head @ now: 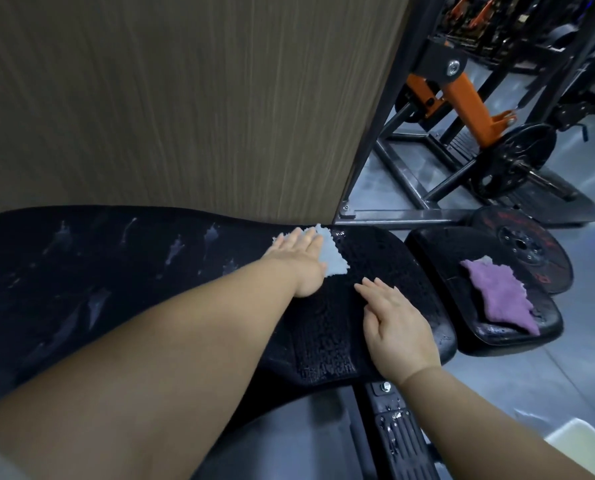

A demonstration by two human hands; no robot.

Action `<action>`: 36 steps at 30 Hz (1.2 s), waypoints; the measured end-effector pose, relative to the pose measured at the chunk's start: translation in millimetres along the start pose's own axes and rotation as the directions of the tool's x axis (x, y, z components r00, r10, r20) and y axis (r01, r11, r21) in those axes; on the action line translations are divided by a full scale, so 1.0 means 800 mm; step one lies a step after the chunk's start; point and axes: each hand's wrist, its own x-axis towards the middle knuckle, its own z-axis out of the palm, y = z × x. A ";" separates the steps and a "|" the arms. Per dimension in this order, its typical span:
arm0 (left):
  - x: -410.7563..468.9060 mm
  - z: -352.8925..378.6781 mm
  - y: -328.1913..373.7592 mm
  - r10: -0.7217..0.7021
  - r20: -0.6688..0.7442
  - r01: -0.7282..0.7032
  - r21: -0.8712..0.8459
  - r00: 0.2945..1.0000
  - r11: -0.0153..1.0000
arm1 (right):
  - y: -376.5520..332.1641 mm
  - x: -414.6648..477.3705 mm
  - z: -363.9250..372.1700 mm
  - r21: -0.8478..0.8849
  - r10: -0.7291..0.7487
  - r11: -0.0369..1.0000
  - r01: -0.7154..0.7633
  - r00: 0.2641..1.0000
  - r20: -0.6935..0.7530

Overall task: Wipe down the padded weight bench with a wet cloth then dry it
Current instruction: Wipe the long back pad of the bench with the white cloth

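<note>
**Left hand flat on grey cloth, far edge of bench**

- Bench [116, 271]: long black pad running from mid-left of the frame to centre. Pale streaky patches on its left stretch; beaded, wet-looking surface at centre.
- Left hand [299, 258]: centre of frame, arm reaching in from the lower left. Fingers straight and together, palm pressing down on the grey cloth [330, 258].
- Grey cloth: crumpled, lying on the pad's far edge, right against the foot of the wall [167, 98]. Part of it is hidden under the hand.
- Right hand [396, 323]: right of centre, fingers straight, slightly spread, resting flat on the pad. It holds nothing and is near the cloth but apart from it.
- Seat pad [431, 251]: mid-right, with a purple cloth [496, 296] lying loose on it.
- Plate [528, 247]: just behind the seat pad.
- Machine [469, 98]: upper right, black frame with orange arm.
- Tub [583, 445]: pale, lower right corner, partly cut off.
</note>
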 end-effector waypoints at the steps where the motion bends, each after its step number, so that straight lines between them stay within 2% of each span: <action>1: 0.009 -0.004 -0.002 -0.014 -0.005 0.014 0.001 1.000 1.000 | 0.000 0.000 0.001 0.000 -0.003 1.000 0.003 1.000 -0.004; 7: 0.051 -0.022 -0.010 -0.084 -0.015 0.083 -0.005 0.996 0.996 | 0.002 0.002 0.003 -0.014 -0.015 1.000 0.014 1.000 -0.027; 11: 0.040 -0.020 -0.009 -0.054 -0.020 0.054 0.032 0.998 0.998 | 0.001 0.003 0.005 -0.023 -0.023 1.000 0.022 0.999 -0.032; 21: -0.106 0.046 0.009 0.141 -0.044 -0.138 0.049 0.989 0.989 | -0.002 0.001 0.002 -0.035 -0.015 0.999 0.014 1.000 -0.023; 26: -0.162 0.075 0.011 0.148 -0.042 -0.144 0.088 0.988 0.986 | -0.003 0.000 0.000 -0.050 0.009 0.999 -0.009 1.000 0.007; 36: -0.096 0.049 0.009 0.081 -0.030 -0.080 0.041 0.996 0.996 | -0.002 0.000 0.001 -0.063 0.016 0.998 -0.015 1.000 0.005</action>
